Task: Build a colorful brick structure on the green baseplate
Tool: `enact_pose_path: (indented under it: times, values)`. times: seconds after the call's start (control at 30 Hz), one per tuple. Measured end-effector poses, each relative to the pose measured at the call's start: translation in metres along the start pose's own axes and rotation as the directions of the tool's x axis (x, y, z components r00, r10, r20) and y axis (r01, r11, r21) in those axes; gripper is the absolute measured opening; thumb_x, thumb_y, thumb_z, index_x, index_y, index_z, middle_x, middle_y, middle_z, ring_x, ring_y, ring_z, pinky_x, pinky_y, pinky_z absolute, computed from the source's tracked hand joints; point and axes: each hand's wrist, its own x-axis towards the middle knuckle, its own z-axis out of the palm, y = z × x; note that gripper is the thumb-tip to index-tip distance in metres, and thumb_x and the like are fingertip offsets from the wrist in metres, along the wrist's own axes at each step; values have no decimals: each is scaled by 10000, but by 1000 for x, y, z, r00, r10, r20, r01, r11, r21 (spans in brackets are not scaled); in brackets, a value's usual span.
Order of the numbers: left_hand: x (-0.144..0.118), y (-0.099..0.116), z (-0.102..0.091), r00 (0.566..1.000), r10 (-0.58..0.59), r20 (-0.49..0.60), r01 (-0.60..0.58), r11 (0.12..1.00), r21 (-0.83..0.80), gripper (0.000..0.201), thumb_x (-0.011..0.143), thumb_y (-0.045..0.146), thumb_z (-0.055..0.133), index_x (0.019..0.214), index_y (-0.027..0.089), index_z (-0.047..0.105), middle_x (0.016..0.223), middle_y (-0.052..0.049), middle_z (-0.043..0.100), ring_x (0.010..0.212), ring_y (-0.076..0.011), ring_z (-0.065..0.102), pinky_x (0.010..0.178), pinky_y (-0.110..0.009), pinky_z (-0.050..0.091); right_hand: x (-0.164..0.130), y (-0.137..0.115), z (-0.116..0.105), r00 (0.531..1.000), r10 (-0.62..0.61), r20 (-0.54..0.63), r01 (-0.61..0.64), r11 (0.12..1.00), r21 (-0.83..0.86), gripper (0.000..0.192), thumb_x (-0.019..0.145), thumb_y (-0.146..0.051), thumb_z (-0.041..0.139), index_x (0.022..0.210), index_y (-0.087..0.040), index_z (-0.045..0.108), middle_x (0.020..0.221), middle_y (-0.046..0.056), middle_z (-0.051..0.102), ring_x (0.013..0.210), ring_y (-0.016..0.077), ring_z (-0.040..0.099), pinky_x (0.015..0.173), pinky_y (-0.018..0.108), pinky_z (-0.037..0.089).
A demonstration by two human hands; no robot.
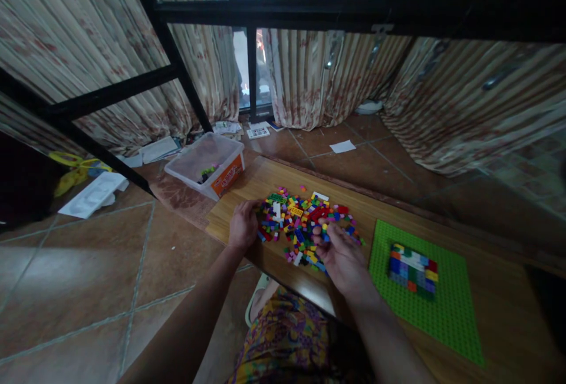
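A heap of small coloured bricks [300, 219] lies on the wooden table [486, 289]. My left hand [243, 225] rests palm down at the heap's left edge, fingers touching the bricks. My right hand [338, 251] is at the heap's right front, its fingertips pinched around a small brick; the brick's colour is hard to tell. To the right lies a green baseplate [446, 307] with a patch of joined coloured bricks [413, 269] on it.
A clear plastic box [206, 166] with an orange label stands at the table's far left corner, a few bricks inside. Papers and white packaging lie on the tiled floor. A black metal frame and curtains stand behind. My patterned clothing shows below the table edge.
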Motion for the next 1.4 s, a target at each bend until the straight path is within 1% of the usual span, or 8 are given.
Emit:
enact_pose_path:
  times: [0.17, 0.43, 0.67, 0.83, 1.1, 1.2, 1.27, 1.4]
  values:
    - [1, 2, -1, 1000, 5, 1, -5, 1000, 10, 312, 861, 144, 396, 1037, 190, 650, 1004, -84, 669, 976, -222, 597, 928, -393, 477, -2, -2, -8, 990, 75, 119, -82, 996, 47, 226, 719, -264, 767, 930, -211, 706, 848, 0, 705, 714, 83, 639, 627, 164, 543]
    - [2, 4, -2, 1000, 26, -6, -26, 999, 25, 288, 854, 150, 413, 1014, 181, 651, 976, -82, 674, 960, -224, 599, 910, -382, 478, -7, -6, -5, 986, 61, 156, -69, 996, 48, 197, 712, -261, 777, 888, -218, 699, 884, 4, 722, 783, 120, 666, 643, 212, 547]
    - [2, 3, -1, 1000, 12, -10, -12, 999, 37, 294, 849, 148, 415, 1017, 198, 651, 993, -74, 678, 986, -220, 601, 933, -372, 474, 1, -2, -9, 999, -31, 13, 31, 999, 17, 241, 660, -267, 807, 863, -227, 684, 854, 1, 730, 661, 104, 622, 565, 208, 520]
    - [2, 2, -1, 1000, 17, -14, -17, 999, 34, 292, 845, 151, 419, 1014, 205, 651, 996, -73, 677, 997, -222, 599, 936, -376, 475, 4, -3, -8, 998, -64, 2, 64, 998, 13, 223, 660, -278, 807, 827, -220, 671, 760, -26, 682, 676, 85, 606, 574, 177, 490]
    - [2, 5, -2, 1000, 21, -11, -21, 999, 26, 284, 846, 155, 413, 996, 198, 650, 975, -75, 674, 962, -222, 604, 912, -375, 481, 7, -7, -15, 998, -30, -62, 35, 996, 83, 298, 601, -289, 838, 839, -235, 668, 701, -48, 635, 568, 48, 529, 504, 138, 432]
    - [2, 5, -2, 1000, 20, -11, -20, 1000, 20, 286, 841, 147, 418, 1002, 196, 650, 979, -75, 675, 966, -222, 605, 914, -377, 481, 11, -7, -22, 989, -104, -100, 98, 993, -64, 304, 627, -356, 811, 866, -238, 664, 707, -45, 639, 546, 61, 523, 478, 157, 422]
    - [2, 5, -2, 1000, 16, -12, -16, 1000, 21, 283, 835, 144, 429, 1005, 197, 650, 979, -74, 676, 971, -224, 604, 919, -379, 480, 16, -7, -27, 972, -198, -128, 155, 944, -290, 301, 671, -421, 762, 892, -239, 670, 730, -31, 654, 540, 87, 544, 472, 193, 437]
    - [2, 5, -2, 1000, 15, -10, -15, 1000, 22, 280, 839, 149, 432, 1009, 188, 651, 985, -80, 675, 986, -226, 600, 928, -381, 475, 28, -9, -33, 940, -340, 27, 244, 615, -750, 279, 792, -449, 604, 945, -237, 702, 766, 7, 688, 578, 152, 605, 525, 267, 464]
